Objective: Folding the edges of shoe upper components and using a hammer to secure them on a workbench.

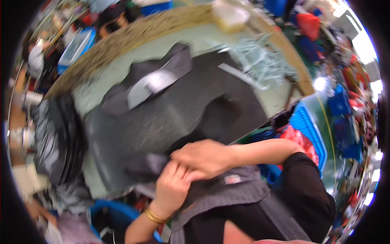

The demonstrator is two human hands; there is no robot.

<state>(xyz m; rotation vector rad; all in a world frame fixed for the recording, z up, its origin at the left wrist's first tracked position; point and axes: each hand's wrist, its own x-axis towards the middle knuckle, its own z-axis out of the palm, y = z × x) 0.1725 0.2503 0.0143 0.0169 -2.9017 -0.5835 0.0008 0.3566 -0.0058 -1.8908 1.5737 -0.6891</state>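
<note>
My left hand (174, 186), with gold bangles at the wrist, and my right hand (207, 157) meet at the near edge of a dark work mat (150, 130). Both are closed, with the right fingers lapping over the left. A dark fabric piece (148, 164) is caught at their fingers and sticks out to the left; blur and the hands hide the grip itself. Farther off on the mat lies a larger dark grey fabric piece (180, 61) with angular edges. On top of it rests a light grey curved piece (152, 84).
Left of the mat hangs a stack of black pieces (65, 138). Pale translucent strips (264, 61) are heaped at the far right, near a white strip (240, 76). A blue basket (310, 130) with a red bag (298, 140) stands right; a blue tub (97, 209) sits below left.
</note>
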